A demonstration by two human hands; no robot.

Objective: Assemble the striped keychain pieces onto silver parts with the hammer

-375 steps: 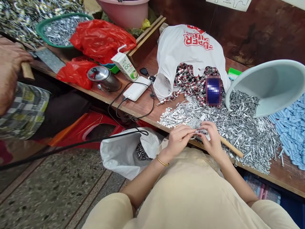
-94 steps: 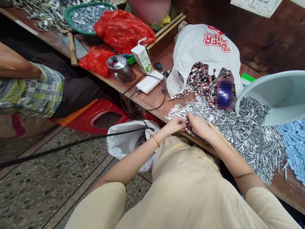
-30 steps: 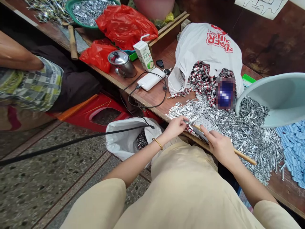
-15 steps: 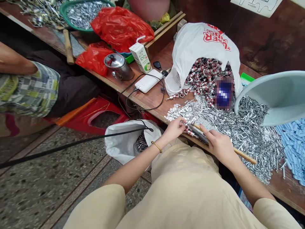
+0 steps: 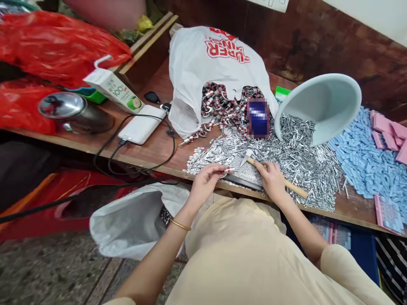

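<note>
My left hand [image 5: 205, 182] is closed at the fingertips on a small metal fitting [image 5: 231, 170], silver with red bands, with a thin end pointing right. It is held over the front edge of a flat metal block [image 5: 249, 182]. My right hand [image 5: 273, 181] is wrapped round the wooden handle of a hammer [image 5: 295, 189]. The hammer's head is just right of the fitting, above the block. Around both hands spreads a heap of small silver metal parts [image 5: 305, 169]. Similar red-banded fittings [image 5: 222, 106] spill from a white plastic bag [image 5: 219, 55].
A grey-blue tub [image 5: 337, 97] lies tipped over the heap. Blue plastic pieces [image 5: 359, 156] and pink ones [image 5: 388, 129] lie to the right. At left are a power bank [image 5: 141, 127] with a cable, a drink carton [image 5: 116, 91] and a metal mug [image 5: 85, 114]. An open white sack [image 5: 127, 224] is below the table edge.
The view has swung to the right. The hammer head has moved away from my left fingertips, and the red-banded fitting now shows plainly in them. My right hand keeps hold of the hammer.
</note>
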